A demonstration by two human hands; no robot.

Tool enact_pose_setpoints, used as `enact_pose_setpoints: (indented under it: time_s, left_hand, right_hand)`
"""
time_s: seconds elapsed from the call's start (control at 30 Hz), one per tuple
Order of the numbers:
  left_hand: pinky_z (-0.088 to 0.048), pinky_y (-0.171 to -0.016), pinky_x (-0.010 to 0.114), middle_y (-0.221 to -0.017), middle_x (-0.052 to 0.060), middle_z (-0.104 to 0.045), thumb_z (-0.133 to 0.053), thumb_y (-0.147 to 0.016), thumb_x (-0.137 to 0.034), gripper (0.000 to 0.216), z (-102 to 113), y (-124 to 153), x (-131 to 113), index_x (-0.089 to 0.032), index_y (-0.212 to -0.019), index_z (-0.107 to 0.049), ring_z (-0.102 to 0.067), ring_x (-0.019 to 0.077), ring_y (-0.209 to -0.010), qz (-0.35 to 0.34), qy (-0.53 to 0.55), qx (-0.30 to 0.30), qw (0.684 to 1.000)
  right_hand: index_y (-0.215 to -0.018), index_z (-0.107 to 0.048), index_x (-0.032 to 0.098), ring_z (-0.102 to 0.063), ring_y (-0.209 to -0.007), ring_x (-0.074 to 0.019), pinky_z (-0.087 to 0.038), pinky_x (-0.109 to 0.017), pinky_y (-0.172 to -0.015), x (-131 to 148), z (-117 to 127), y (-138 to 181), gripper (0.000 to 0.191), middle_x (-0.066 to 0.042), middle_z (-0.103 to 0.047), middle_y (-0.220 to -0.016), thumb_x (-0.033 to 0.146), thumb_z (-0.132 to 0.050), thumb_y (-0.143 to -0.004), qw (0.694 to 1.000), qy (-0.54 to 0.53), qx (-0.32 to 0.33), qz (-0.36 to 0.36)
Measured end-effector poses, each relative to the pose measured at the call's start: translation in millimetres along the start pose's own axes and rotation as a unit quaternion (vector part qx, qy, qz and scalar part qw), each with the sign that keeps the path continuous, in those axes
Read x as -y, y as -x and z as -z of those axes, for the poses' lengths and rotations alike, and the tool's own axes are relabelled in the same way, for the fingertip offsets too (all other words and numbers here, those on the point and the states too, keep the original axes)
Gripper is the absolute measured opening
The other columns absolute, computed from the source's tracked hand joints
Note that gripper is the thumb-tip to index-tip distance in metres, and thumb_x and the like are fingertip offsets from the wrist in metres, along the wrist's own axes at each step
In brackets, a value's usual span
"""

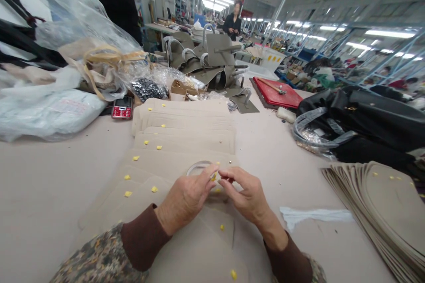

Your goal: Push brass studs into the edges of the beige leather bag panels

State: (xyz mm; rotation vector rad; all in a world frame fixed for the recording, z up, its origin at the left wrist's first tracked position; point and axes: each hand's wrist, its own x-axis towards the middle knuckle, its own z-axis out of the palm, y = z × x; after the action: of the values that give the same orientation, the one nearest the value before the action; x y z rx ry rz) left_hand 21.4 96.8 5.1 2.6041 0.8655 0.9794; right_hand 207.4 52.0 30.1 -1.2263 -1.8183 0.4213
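My left hand (pixel 186 196) is closed in a pinch, with a small yellow piece (pixel 214 177) at its fingertips. Just behind those fingers curves a pale, loop-shaped strip (pixel 198 163); whether the hand grips it too I cannot tell. My right hand (pixel 247 192) faces the left one, thumb and forefinger nearly together; anything between them is too small to make out. Both hands are above overlapping beige panels (pixel 186 140) laid in a row on the table. Yellow bits (pixel 154 189) dot these panels, and small metal studs (pixel 230 162) show near their right edges.
A fanned stack of beige panels (pixel 392 203) lies at right, near a white cloth strip (pixel 315 216) and black bags (pixel 368 119). Farther back are a hammer (pixel 272 86) on a red board (pixel 280 93), grey bag parts (pixel 212 59), a phone (pixel 122 108) and plastic-wrapped bundles (pixel 49 110). A person (pixel 232 22) stands beyond.
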Motion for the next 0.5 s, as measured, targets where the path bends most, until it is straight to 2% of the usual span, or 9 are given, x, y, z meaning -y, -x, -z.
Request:
enact_pose_setpoints:
  time_s: [0.13,0.27,0.4,0.5]
  left_hand:
    - [-0.056,-0.063,0.024,-0.095,0.008,-0.071,-0.034,-0.101,-0.025,0.034,-3,2,-7,-0.014,-0.133,-0.036,-0.07,0.0155,-0.073,-0.027,-0.025,0.0,0.999]
    - [-0.055,-0.065,0.023,-0.09,0.006,-0.07,-0.032,-0.1,-0.023,0.031,1,1,-15,-0.015,-0.129,-0.039,-0.068,0.0151,-0.074,-0.015,0.01,0.02,1.0]
    - [-0.048,-0.06,0.021,-0.079,0.0,-0.065,-0.034,-0.1,-0.021,0.019,8,-4,-21,-0.019,-0.104,-0.052,-0.064,0.0127,-0.068,0.035,0.053,0.051,0.997]
    - [-0.041,-0.055,0.021,-0.069,-0.002,-0.058,-0.034,-0.099,-0.021,0.023,9,-9,-23,-0.019,-0.085,-0.052,-0.057,0.0111,-0.058,0.042,0.046,0.047,0.997]
  right_hand:
    - [-0.093,-0.065,0.019,-0.064,-0.079,-0.0155,-0.051,-0.027,-0.073,2,-3,3,0.019,-0.006,-0.069,-0.084,0.013,-0.048,-0.09,0.997,0.042,0.021,0.056]
    - [-0.08,-0.063,0.019,-0.06,-0.063,-0.0136,-0.048,-0.024,-0.062,3,-7,7,0.019,-0.002,-0.064,-0.068,0.01,-0.047,-0.084,0.993,0.103,-0.006,0.063]
    - [-0.078,-0.062,0.018,-0.057,-0.057,-0.0125,-0.045,-0.023,-0.058,6,-9,11,0.02,-0.001,-0.062,-0.064,0.009,-0.046,-0.082,0.987,0.141,-0.045,0.059]
    - [-0.078,-0.064,0.018,-0.057,-0.057,-0.0125,-0.045,-0.023,-0.057,10,-7,12,0.02,-0.001,-0.062,-0.063,0.01,-0.046,-0.082,0.987,0.145,-0.054,0.038]
